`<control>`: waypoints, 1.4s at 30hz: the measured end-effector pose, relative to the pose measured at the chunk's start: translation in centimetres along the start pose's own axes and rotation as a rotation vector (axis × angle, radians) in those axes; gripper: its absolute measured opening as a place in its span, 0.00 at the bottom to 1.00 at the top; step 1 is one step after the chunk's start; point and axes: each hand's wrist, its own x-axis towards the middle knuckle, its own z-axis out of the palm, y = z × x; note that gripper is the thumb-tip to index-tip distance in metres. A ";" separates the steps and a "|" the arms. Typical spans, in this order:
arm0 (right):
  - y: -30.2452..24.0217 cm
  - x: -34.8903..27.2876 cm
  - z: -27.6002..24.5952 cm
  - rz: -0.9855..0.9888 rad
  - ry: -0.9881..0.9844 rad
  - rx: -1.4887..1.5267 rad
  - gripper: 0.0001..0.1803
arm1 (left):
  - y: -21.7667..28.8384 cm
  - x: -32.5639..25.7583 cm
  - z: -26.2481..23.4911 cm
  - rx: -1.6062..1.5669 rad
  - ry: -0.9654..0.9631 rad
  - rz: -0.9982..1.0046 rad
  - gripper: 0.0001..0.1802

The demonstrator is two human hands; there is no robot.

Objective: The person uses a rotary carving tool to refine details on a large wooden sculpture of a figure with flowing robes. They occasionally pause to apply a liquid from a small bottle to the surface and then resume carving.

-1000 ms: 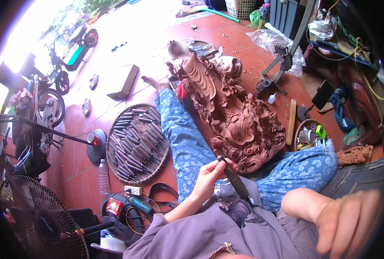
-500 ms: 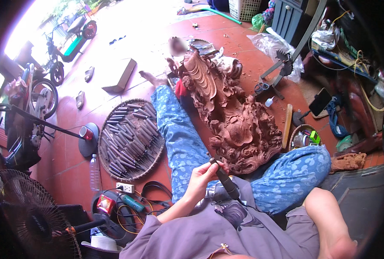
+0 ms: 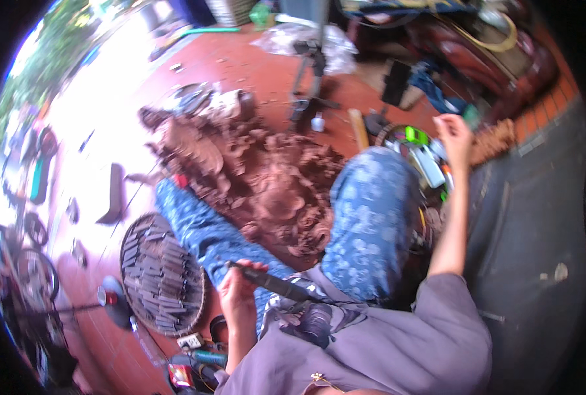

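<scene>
My left hand (image 3: 239, 293) is closed round a dark, pen-shaped rotary tool handpiece (image 3: 270, 282), held over my lap and pointing up to the left. My right hand (image 3: 456, 137) is raised past my bent right knee, above a round basket (image 3: 382, 137) of small things. Its fingers look pinched together; blur hides anything between them. In the basket area are a lime-green box (image 3: 416, 135) and a pale, flat rectangular thing (image 3: 428, 166). A large reddish-brown wood carving (image 3: 266, 178) with deep swirling relief lies on the floor between my legs.
A round woven tray (image 3: 161, 273) full of chisels is left of my leg. A power strip (image 3: 190, 341) and a green tool (image 3: 208, 357) lie near my left elbow. A black stand (image 3: 309, 85) and a wooden bar (image 3: 358, 130) are beyond the carving.
My view has swung to the right. My right hand has come into sight, reaching over the basket at my right knee. The left still grips the handpiece, now lying flatter.
</scene>
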 end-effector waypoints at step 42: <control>21.3 -9.9 1.7 0.540 -0.539 -1.001 0.14 | -1.3 0.0 -0.4 -0.007 0.087 -0.082 0.20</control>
